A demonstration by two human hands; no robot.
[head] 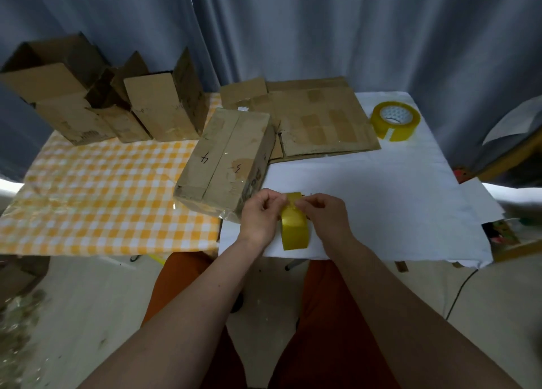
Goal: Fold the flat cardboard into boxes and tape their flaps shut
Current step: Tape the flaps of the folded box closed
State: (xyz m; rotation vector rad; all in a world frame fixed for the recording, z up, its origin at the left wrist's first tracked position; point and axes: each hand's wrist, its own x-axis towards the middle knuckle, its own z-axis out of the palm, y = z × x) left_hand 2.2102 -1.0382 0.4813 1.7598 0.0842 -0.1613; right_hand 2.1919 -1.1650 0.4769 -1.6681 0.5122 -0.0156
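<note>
A yellowish tape roll stands on edge near the table's front edge, held between my hands. My left hand grips its left side and pinches at the top. On the other side, my right hand pinches the loose tape end at the roll's top. A folded cardboard box with flaps shut, marked "4" and "3", lies just left of my hands. Flat cardboard sheets lie behind it. Three open folded boxes stand at the back left.
A second tape roll sits at the back right on the white cloth. An orange checked cloth covers the table's left half. Grey curtains hang behind. A chair edge shows at far right.
</note>
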